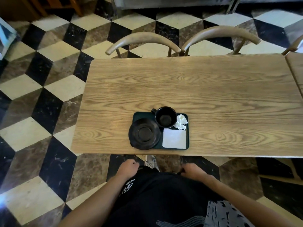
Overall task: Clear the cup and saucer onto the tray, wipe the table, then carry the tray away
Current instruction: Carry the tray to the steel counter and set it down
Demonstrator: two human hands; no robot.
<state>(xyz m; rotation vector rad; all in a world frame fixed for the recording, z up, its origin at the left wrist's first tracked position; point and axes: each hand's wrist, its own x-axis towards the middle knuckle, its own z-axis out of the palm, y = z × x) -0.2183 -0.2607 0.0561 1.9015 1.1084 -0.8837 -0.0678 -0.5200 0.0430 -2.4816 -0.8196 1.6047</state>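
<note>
A dark green tray (188,141) lies near the front edge of the wooden table (213,95). On it stand a black cup (166,117), upright and empty, and a black saucer (144,133) that overhangs the tray's left rim. A crumpled white tissue (181,122) and a flat white napkin (174,138) lie on the tray's right side. My left hand (128,167) and my right hand (191,170) hang below the table edge in front of my body, fingers loosely curled, holding nothing.
Two wooden chairs (142,40) (219,34) are tucked in at the table's far side. A second table (296,69) adjoins on the right. Checkered marble floor (49,95) surrounds the table; my shoe (151,162) shows under the front edge.
</note>
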